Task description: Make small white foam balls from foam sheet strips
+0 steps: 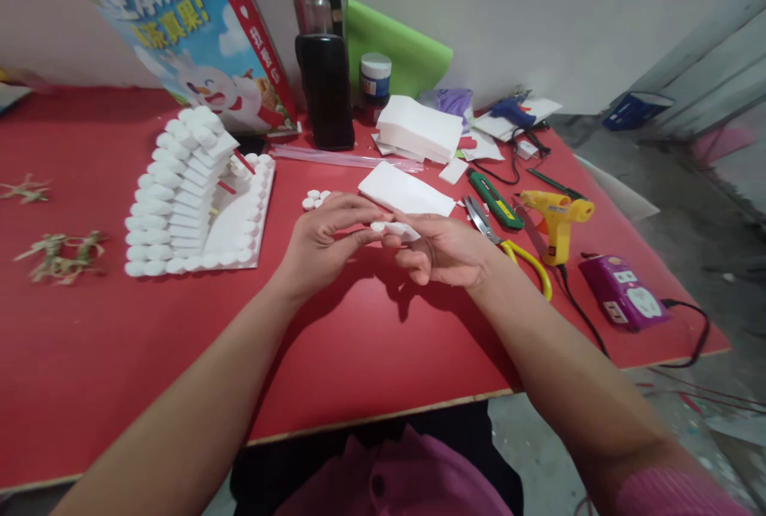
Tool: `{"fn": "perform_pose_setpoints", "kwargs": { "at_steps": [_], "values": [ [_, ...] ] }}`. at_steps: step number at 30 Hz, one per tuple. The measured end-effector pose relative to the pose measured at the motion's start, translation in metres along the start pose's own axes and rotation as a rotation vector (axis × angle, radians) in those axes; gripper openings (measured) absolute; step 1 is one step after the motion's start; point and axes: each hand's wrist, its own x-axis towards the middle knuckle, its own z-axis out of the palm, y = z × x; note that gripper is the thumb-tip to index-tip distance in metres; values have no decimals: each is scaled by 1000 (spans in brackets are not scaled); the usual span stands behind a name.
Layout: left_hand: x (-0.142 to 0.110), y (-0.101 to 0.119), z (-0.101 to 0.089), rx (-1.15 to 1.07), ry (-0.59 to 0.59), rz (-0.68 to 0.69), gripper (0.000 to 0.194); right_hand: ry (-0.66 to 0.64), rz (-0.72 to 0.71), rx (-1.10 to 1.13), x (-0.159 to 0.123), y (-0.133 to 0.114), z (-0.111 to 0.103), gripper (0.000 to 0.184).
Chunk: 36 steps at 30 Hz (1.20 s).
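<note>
Red bench (383, 356) against a pale wall (515, 21), with the person working close to its near edge. Between the left hand (323, 245) and the right hand (446, 249) is a small white piece (402, 230): the left pinches one end between thumb and fingertips, while the right is half curled around the other, its lower fingers loosely bent. Paper or thin foam, perhaps; the fingers cover too much to tell. Held by so little, it could crease or slip if one grip tightens unevenly. Just beyond the left hand sit white discs (312, 200), which a careless knuckle might scatter. Right beside the right wrist, the scissors (532, 261) could be knocked or snag a sleeve, and the yellow glue gun (556, 225) farther right could burn, if hot. Well left of the left hand, the white model (161, 213) would suffer from a sweeping forearm. As for writing, the carton (179, 29) behind that model reads "承诺" and "真果!" in big characters; the jar (376, 76) beyond the hands and the purple packet (622, 293) right of the right hand carry print too small for me.
</note>
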Motion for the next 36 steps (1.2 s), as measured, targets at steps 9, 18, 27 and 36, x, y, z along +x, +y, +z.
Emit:
{"fn": "perform_pose_setpoints", "kwargs": {
  "at_steps": [9,18,27,36],
  "values": [
    [0,4,0,-33,-13,-82,13,65,-69,-73,-7,-1,5,18],
    [-1,11,4,-98,24,-250,12,280,-376,-473,-5,9,10,31],
    [-6,9,12,-234,104,-397,16,541,-529,-946,-8,13,21,26],
    [-7,14,21,-353,196,-509,18,699,-996,-1651,-2,27,16,17]
  ]
}}
